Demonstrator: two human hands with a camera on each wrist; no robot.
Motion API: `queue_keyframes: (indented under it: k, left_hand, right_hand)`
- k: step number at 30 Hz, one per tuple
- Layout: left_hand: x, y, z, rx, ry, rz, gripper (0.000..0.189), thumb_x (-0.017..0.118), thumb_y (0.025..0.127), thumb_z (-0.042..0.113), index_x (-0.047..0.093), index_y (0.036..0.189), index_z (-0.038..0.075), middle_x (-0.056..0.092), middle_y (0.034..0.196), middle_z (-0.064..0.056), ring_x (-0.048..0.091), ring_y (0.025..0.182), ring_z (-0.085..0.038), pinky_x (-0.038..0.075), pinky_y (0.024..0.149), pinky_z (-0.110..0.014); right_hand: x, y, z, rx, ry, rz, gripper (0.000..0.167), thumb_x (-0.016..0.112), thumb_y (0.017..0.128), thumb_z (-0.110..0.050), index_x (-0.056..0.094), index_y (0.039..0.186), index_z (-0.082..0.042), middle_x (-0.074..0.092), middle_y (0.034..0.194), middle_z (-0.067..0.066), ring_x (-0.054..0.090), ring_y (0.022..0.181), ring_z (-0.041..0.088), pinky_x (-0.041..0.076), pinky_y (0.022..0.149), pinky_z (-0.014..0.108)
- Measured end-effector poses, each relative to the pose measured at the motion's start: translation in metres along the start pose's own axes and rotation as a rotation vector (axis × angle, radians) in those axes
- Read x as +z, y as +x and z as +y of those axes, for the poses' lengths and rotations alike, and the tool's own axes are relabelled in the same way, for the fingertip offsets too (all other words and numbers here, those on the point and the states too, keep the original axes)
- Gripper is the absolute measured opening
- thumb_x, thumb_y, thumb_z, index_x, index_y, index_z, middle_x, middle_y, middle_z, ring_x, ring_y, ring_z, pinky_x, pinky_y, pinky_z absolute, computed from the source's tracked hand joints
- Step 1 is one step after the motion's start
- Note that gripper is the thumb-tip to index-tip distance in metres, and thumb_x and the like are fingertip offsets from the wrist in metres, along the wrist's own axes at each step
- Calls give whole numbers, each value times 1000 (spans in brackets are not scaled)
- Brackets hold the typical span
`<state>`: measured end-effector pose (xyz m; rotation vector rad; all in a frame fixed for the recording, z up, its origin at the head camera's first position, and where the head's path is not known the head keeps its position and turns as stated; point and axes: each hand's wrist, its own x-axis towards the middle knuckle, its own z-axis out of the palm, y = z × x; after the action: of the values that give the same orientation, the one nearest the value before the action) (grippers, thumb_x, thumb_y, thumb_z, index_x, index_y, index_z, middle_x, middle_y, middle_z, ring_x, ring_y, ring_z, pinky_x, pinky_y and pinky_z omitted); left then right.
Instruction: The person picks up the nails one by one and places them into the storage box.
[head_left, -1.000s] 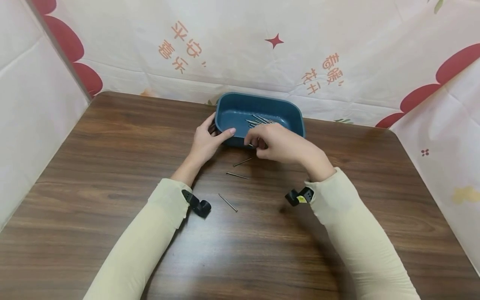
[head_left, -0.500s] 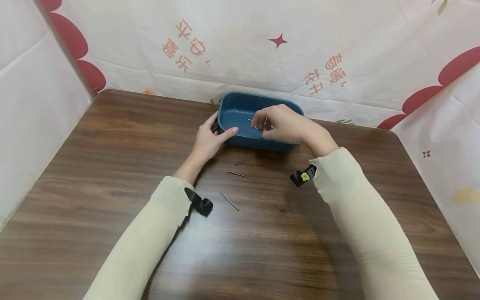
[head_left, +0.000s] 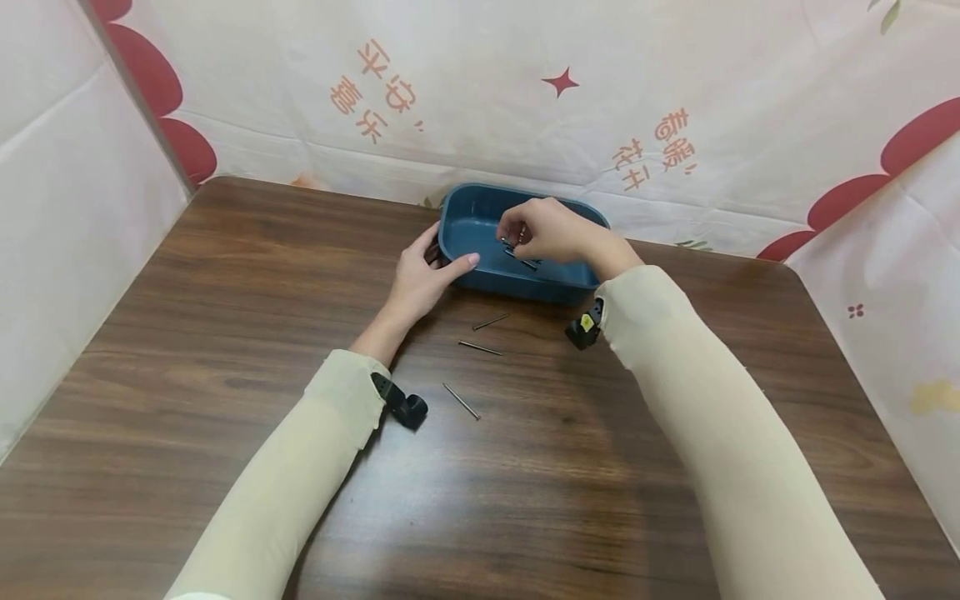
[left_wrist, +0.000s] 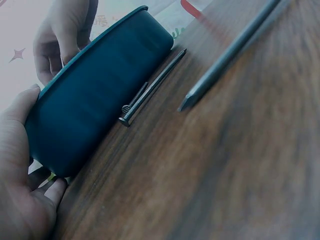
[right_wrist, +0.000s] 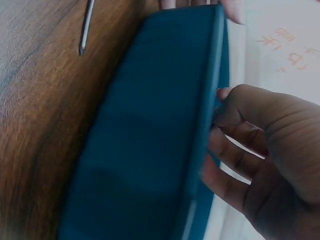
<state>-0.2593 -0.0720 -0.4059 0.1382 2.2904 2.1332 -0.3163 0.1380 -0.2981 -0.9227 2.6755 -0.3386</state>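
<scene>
A blue plastic box (head_left: 517, 286) stands at the back of the table, with several metal nails (head_left: 527, 263) in it. My left hand (head_left: 416, 279) holds its left end, thumb over the rim and fingers around the outside. Inside the box, my right hand (head_left: 547, 229) has curled fingers that pinch at the nails; the right wrist view shows the box wall (right_wrist: 145, 120) hiding the fingertips. Three loose nails lie in front of the box: a near one (head_left: 462, 402), a middle one (head_left: 481, 347) and one close to the wall (head_left: 491, 321).
The brown wood-grain table (head_left: 247, 333) reaches back to a pale printed curtain (head_left: 480, 92), with the box close against it. A black wrist camera sits on each cuff, the left one (head_left: 405, 410) beside the nearest nail.
My right hand has moved from the front rim over and into the box, and lowered to the nails there. My left hand keeps its hold; the three loose nails stay on the table.
</scene>
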Motion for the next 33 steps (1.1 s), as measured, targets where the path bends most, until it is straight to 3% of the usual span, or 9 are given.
queue_keyframes:
  k: [6, 10, 21, 28, 33]
  left_hand:
    - [-2, -13, 26, -20, 1, -15, 79, 72, 93, 22, 31, 159, 7, 40, 160, -17, 43, 147, -29, 40, 120, -40]
    - [-2, -18, 33, -20, 0, -22, 77, 70, 94, 20, 30, 159, 6, 39, 160, -19, 42, 148, -31, 39, 120, -41]
    - [-3, -18, 31, -9, -14, -15, 79, 72, 93, 20, 30, 158, 4, 39, 160, -21, 41, 148, -33, 38, 121, -43]
    - [-2, -17, 29, -2, -18, -14, 78, 71, 94, 19, 30, 158, 4, 39, 160, -21, 42, 147, -34, 40, 120, -43]
    - [-1, -6, 11, 0, -18, -11, 80, 73, 93, 23, 30, 159, 9, 39, 161, -17, 43, 147, -30, 40, 119, -41]
  right_hand:
    - [6, 14, 2, 15, -8, -39, 25, 60, 95, -5, 69, 118, -8, 67, 106, 12, 60, 93, 25, 53, 83, 38]
    - [12, 23, 5, 33, -16, -55, 26, 59, 95, -5, 68, 120, -6, 67, 109, 14, 60, 94, 25, 53, 82, 39]
    - [24, 38, 7, 113, -31, -96, 25, 60, 98, -5, 66, 122, -6, 65, 110, 14, 58, 95, 27, 52, 83, 39]
    - [30, 41, 12, 119, -70, -99, 24, 61, 97, -6, 67, 121, -7, 66, 110, 14, 59, 95, 26, 53, 84, 39]
    - [33, 41, 12, 120, -68, -93, 23, 61, 97, -5, 66, 120, -7, 66, 110, 14, 60, 95, 26, 53, 83, 39]
